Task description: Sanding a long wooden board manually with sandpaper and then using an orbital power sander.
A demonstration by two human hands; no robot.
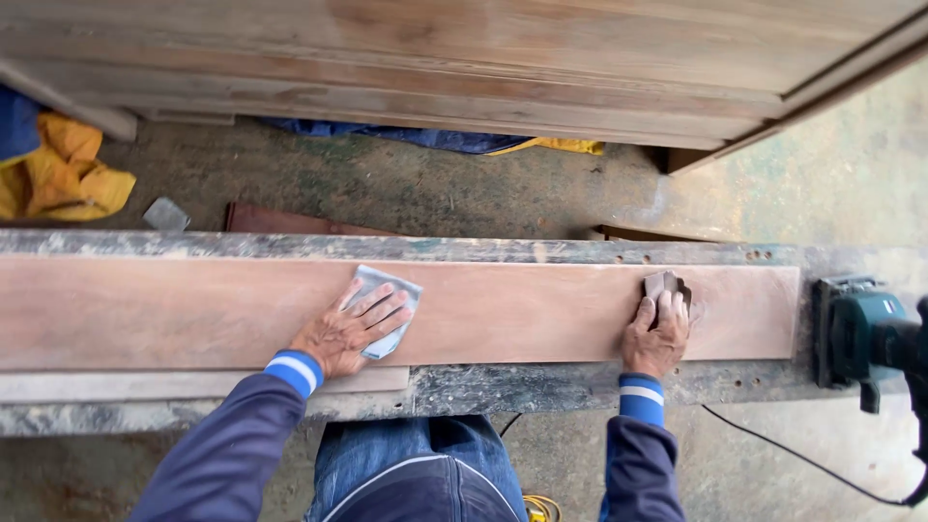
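A long reddish wooden plank (522, 309) lies across a worn workbench (503, 389). My left hand (350, 327) lies flat on the plank with fingers spread, pressing down a pale grey piece of sandpaper (394, 290). Further right along the plank, my right hand (657, 333) presses a small brown folded piece of sandpaper (663, 284) against the wood with its fingertips. Both arms wear dark blue sleeves with blue-and-white cuffs.
A teal electric power tool (865, 336) rests on the bench's right end, its black cord (802, 459) trailing on the ground. Large wooden panels (464, 58) lean beyond the bench. Yellow cloth (58, 174) and blue tarp (435, 137) lie on the dirt floor.
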